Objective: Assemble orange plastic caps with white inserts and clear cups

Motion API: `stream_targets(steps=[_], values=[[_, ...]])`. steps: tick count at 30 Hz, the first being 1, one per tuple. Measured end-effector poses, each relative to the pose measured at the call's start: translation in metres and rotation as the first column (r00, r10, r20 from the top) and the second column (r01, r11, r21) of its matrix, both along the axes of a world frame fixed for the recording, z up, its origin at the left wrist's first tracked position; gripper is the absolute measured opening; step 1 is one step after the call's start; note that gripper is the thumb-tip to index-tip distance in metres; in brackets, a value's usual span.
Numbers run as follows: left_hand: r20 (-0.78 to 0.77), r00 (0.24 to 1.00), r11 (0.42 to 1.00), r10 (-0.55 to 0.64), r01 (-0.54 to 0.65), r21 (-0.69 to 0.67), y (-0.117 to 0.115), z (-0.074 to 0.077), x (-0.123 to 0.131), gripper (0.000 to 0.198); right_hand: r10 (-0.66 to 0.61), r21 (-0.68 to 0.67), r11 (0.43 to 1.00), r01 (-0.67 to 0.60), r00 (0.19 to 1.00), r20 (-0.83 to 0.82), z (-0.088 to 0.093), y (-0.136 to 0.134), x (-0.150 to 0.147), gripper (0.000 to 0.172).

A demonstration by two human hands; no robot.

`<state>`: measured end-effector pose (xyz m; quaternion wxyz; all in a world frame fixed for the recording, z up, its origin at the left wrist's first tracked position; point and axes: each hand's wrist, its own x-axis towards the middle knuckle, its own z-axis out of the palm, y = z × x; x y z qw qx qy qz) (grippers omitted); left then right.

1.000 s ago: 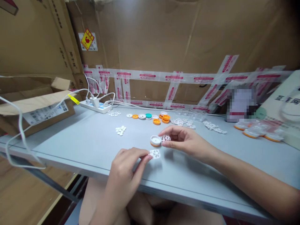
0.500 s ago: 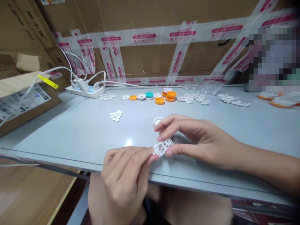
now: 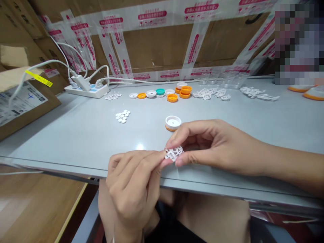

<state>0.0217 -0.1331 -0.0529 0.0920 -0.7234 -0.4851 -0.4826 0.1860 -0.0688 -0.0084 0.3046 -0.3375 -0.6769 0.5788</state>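
Between my two hands is a small white openwork plastic piece (image 3: 174, 153), held just above the table near its front edge. My left hand (image 3: 136, 185) pinches its left end between thumb and forefinger. From the right, my right hand (image 3: 215, 148) grips it with the thumb below and the fingertips on its upper side. Just behind the fingers sits a round white cap with an orange base (image 3: 173, 123), standing on the table. The fingers cover parts of the white piece, so its full outline is hidden.
Small white discs (image 3: 123, 116) lie left of centre. Farther back are a power strip (image 3: 87, 90), orange caps (image 3: 172, 98), a teal cap (image 3: 160, 91), white lattice pieces (image 3: 206, 93) and clear cups (image 3: 234, 80). A cardboard box (image 3: 27, 101) stands at the left. A person appears, blurred, at far right.
My right hand's fingers have closed in on the white openwork piece, which now looks turned. The white and orange cap is uncovered. The view has tilted down slightly.
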Motion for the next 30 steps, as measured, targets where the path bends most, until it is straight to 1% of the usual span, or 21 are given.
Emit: stream_targets(steps=[3, 6, 9, 12, 15, 19, 22, 26, 28, 30], values=[[0.012, 1.000, 1.000, 0.006, -0.006, 0.007, 0.0001, -0.0014, 0.0010, 0.017, -0.010, -0.043, 0.999, 0.008, 0.999, -0.032, -0.0006, 0.0005, -0.0013, 0.011], [0.024, 1.000, 1.000, 0.009, -0.009, 0.011, 0.0000, -0.0025, 0.0020, 0.016, 0.023, -0.094, 0.995, -0.026, 0.999, -0.041, -0.0021, 0.0014, -0.0018, 0.014], [0.020, 1.000, 1.000, -0.018, 0.018, -0.002, -0.0001, -0.0020, 0.0017, 0.016, 0.040, -0.112, 0.993, -0.044, 0.999, -0.037, -0.0035, 0.0023, -0.0013, 0.016], [0.010, 0.999, 0.999, -0.040, 0.040, -0.011, 0.0001, -0.0005, 0.0009, 0.017, 0.051, -0.109, 0.993, -0.052, 0.999, -0.011, -0.0026, 0.0031, -0.0012, 0.018], [0.002, 0.999, 0.999, -0.052, 0.052, -0.003, 0.0004, 0.0014, 0.0007, 0.018, 0.078, -0.143, 0.987, -0.073, 0.997, 0.030, 0.0007, 0.0032, -0.0015, 0.023], [-0.008, 0.998, 0.998, -0.065, 0.065, -0.015, 0.0005, 0.0037, 0.0002, 0.019, 0.086, -0.174, 0.982, -0.078, 0.995, 0.040, 0.0029, 0.0030, -0.0019, 0.028], [-0.021, 0.998, 0.998, -0.051, 0.051, -0.024, 0.0002, 0.0049, 0.0004, 0.017, 0.074, -0.166, 0.984, -0.070, 0.997, 0.017, 0.0003, 0.0038, -0.0016, 0.027], [0.004, 1.000, 1.000, -0.029, 0.029, -0.004, 0.0005, 0.0057, 0.0013, 0.014, 0.064, -0.193, 0.979, -0.072, 0.997, -0.045, -0.0033, 0.0064, 0.0002, 0.020], [0.005, 1.000, 1.000, -0.023, 0.023, -0.004, 0.0007, 0.0056, 0.0013, 0.014, 0.068, -0.206, 0.975, -0.077, 0.996, -0.054, -0.0029, 0.0077, 0.0015, 0.020], [0.002, 1.000, 1.000, -0.018, 0.018, -0.003, 0.0009, 0.0052, 0.0009, 0.014, 0.072, -0.190, 0.979, -0.079, 0.996, -0.043, -0.0011, 0.0087, 0.0031, 0.019]])
